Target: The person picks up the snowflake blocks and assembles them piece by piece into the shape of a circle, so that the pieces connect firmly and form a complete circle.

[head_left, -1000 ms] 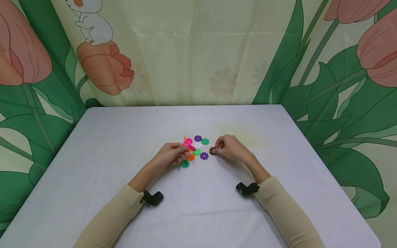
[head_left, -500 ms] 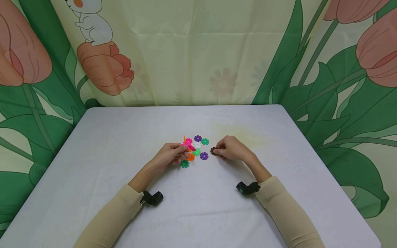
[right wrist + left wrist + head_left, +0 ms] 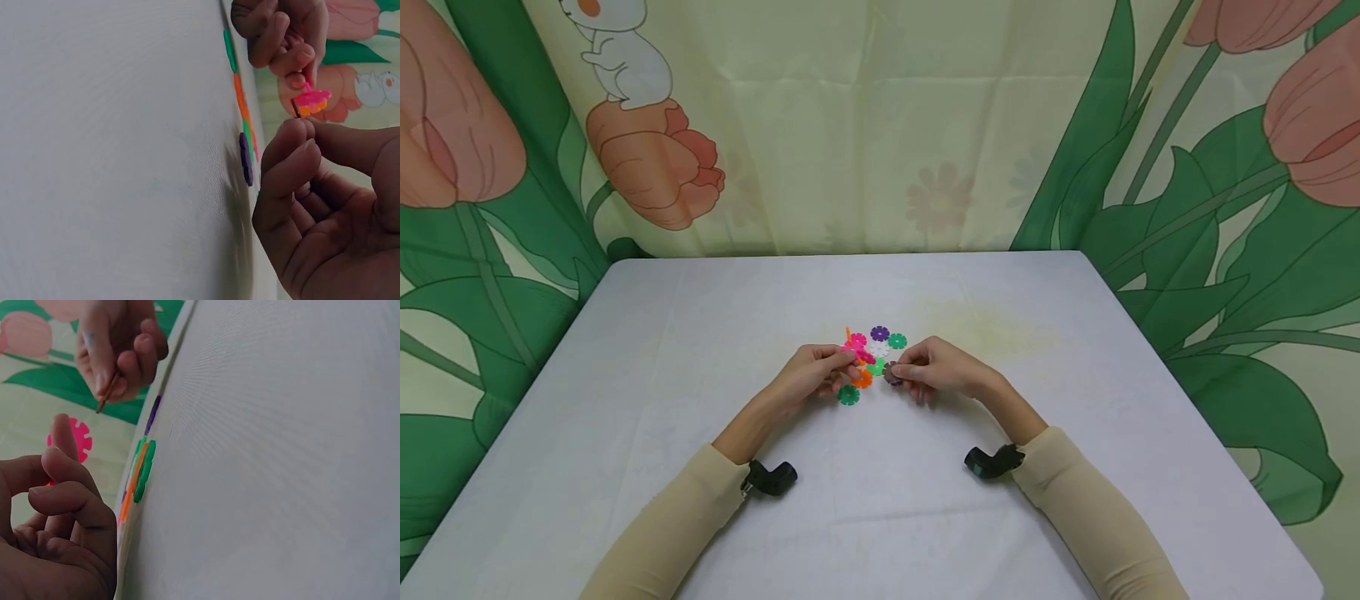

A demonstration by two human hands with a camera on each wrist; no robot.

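My left hand [image 3: 811, 371] pinches a joined cluster of snowflake building discs, pink [image 3: 81, 440] with some orange; part of it is hidden behind the fingers. Between the thumb and fingertips of my right hand [image 3: 942, 367] is a brown snowflake disc [image 3: 892, 373], seen edge-on in the left wrist view and held above the table. The brown disc is close to the pink cluster; in the head view a gap shows between them. Under and around the hands lie loose discs: dark green [image 3: 848, 395], orange [image 3: 862, 379], light green [image 3: 876, 366] and a purple one [image 3: 245, 159].
Farther back on the white-covered table [image 3: 820, 517] lie a purple disc [image 3: 880, 333], a green disc [image 3: 897, 341] and a white disc [image 3: 878, 350]. A curtain with printed tulips [image 3: 925, 125] hangs behind the table. Each wrist wears a black camera [image 3: 992, 462].
My right hand has lifted the brown disc off the table and moved it left toward the pink cluster, now covering the nearer purple disc. The left hand has stayed almost still.
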